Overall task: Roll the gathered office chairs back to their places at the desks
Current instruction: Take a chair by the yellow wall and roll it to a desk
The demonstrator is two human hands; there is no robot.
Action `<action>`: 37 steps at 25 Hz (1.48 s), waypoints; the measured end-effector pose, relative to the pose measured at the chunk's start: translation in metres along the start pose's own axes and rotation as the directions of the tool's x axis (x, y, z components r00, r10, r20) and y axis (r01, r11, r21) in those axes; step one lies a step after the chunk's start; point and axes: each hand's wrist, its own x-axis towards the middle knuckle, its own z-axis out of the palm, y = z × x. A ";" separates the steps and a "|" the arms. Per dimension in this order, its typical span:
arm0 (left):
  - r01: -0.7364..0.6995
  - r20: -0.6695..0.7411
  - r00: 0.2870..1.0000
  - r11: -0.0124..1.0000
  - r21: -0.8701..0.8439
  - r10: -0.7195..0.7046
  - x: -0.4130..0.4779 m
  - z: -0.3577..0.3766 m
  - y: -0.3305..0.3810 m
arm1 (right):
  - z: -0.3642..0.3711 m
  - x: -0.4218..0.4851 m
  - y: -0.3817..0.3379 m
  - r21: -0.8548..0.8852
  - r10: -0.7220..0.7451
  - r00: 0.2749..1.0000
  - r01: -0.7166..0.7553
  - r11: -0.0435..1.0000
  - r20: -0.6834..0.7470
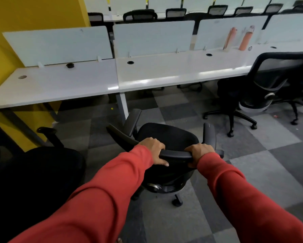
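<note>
Both my hands are clenched around the curved top rail of a black swivel office chair with armrests [166, 135]: my left hand [153, 149] wraps the rail's left end with the thumb underneath, and my right hand [199, 152] wraps its right end. The chair stands in the aisle, near the long white desk [164, 71] but not tucked under it. I count three black chairs plainly on this side: mine, a second chair [42, 163] at near left, and a mesh-backed chair [269, 88] at the desk on the right. An orange bottle [245, 39] stands far right against the frosted partitions [59, 44]. Grey checked carpet tiles [269, 155] cover the floor, and a yellow wall [33, 13] rises at the left.
</note>
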 end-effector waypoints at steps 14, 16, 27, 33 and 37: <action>-0.031 -0.016 0.999 0.972 0.231 0.036 0.078 -0.026 -0.021 | -0.004 0.010 0.010 0.082 0.204 0.976 -0.198 0.977 -0.079; -0.058 -0.026 0.997 0.968 0.243 0.066 0.088 -0.028 -0.018 | -0.003 0.015 0.015 0.068 0.211 0.970 -0.204 0.977 -0.117; -0.217 -0.154 0.953 0.944 0.248 0.259 0.122 -0.026 -0.021 | 0.003 0.022 0.032 0.105 0.324 0.900 -0.306 0.946 -0.291; -0.290 -0.262 0.897 0.922 0.258 0.356 0.142 -0.024 -0.025 | -0.003 0.036 0.049 0.108 0.314 0.899 -0.295 0.949 -0.306; -0.270 -0.264 0.904 0.928 0.255 0.335 0.157 -0.029 -0.015 | -0.006 0.043 0.070 0.088 0.298 0.902 -0.285 0.954 -0.311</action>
